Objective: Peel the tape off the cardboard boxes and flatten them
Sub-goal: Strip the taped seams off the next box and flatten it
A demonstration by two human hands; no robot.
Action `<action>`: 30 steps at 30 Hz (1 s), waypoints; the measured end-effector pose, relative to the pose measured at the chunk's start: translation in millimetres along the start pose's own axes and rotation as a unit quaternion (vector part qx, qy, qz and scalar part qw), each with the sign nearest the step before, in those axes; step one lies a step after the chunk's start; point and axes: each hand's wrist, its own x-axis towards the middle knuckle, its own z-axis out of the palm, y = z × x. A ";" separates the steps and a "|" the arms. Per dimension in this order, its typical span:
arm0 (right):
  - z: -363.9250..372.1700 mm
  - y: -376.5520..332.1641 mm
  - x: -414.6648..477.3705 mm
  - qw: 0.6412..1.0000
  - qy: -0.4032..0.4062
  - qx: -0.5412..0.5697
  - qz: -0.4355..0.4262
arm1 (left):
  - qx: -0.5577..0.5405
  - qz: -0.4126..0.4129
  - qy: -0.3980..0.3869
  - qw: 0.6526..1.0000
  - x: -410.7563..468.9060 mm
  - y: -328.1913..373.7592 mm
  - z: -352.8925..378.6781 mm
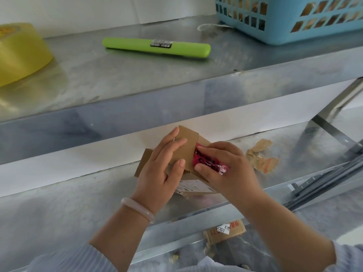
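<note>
**Sleeves and wrists over a taped box on the steel counter**

Pale striped sleeves frame the bottom edge, and a pale bracelet sits on the left wrist. Beyond them the left hand lies on a small cardboard box, its fingers straight and a little spread, pressing a flap flat. The right hand curls over the box's right end, thumb and fingers pinching a strip of red tape with black print; the strip's loose end is crumpled between the fingers. The box rests on the steel counter, close to the back wall. Crumpled tape scraps lie just right of the hands. On the upper shelf are a yellow tape roll, a green marker and a blue basket. A second box shows below the counter's front edge.
</note>
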 end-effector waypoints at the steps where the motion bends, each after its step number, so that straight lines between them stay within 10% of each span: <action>1: -4.0 -3.3 3.4 1.000 -0.009 -0.009 0.010 | -0.002 0.000 -0.002 1.000 0.0 0.4 0.6; 30: -18.7 -34.5 30.4 0.981 -0.146 -0.104 0.072 | 0.010 -0.017 -0.006 1.000 2.0 5.0 -0.7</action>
